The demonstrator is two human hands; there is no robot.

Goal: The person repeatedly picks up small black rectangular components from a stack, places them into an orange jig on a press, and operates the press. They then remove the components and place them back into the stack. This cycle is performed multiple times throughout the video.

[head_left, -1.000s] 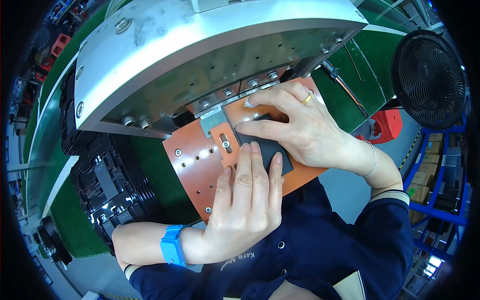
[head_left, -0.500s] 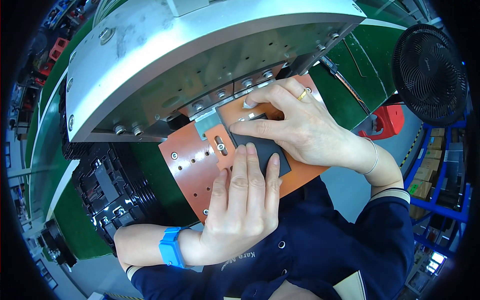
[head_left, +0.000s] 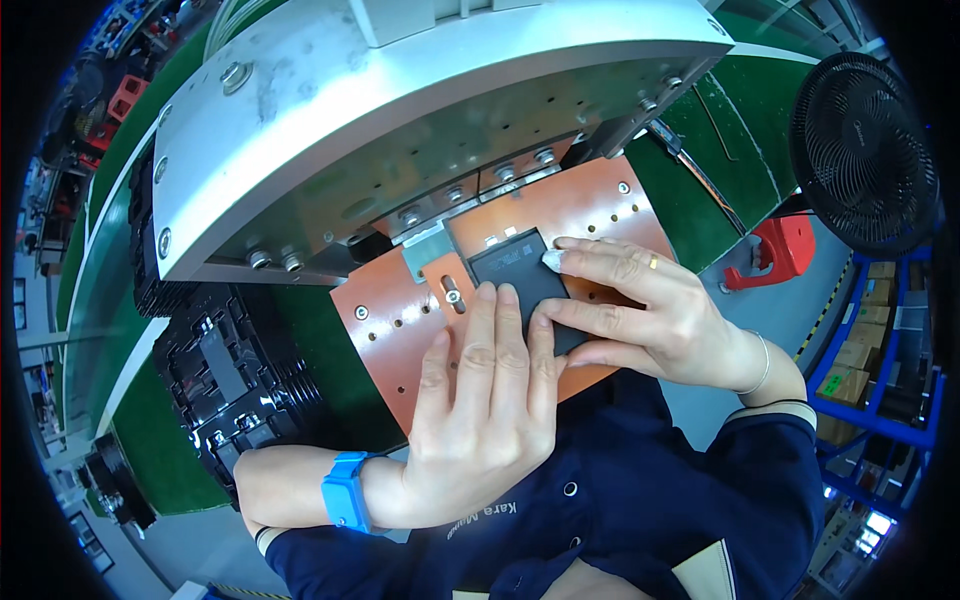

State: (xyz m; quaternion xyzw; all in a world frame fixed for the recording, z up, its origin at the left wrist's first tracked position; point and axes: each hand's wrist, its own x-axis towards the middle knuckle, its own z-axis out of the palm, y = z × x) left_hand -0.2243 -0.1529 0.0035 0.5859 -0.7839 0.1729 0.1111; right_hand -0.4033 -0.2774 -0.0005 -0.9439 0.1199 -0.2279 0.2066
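A flat black battery-like block (head_left: 508, 262) lies on an orange fixture plate (head_left: 625, 205), beside a slotted orange stop piece (head_left: 452, 290) with a screw. My left hand (head_left: 478, 410) rests over the block's lower left part; its fingers are stretched out, their tips on the block and the plate. Along the block's right edge, my right hand (head_left: 650, 310) has its fingers bent, with thumb and forefinger at the lower right corner. A small white bit (head_left: 552, 260) shows at another right fingertip; whether it is a finger cover I cannot tell.
A large metal press frame (head_left: 400, 130) arches over the far side of the plate. Black stacked trays (head_left: 230, 380) stand at the left on the green bench. At the right are a long tool (head_left: 695, 175), a red-handled object (head_left: 770, 255) and a black fan (head_left: 862, 150).
My right hand has drawn back from the block's far left corner to its right edge, uncovering the block's top. My left hand stays nearly in place. The view has shifted slightly.
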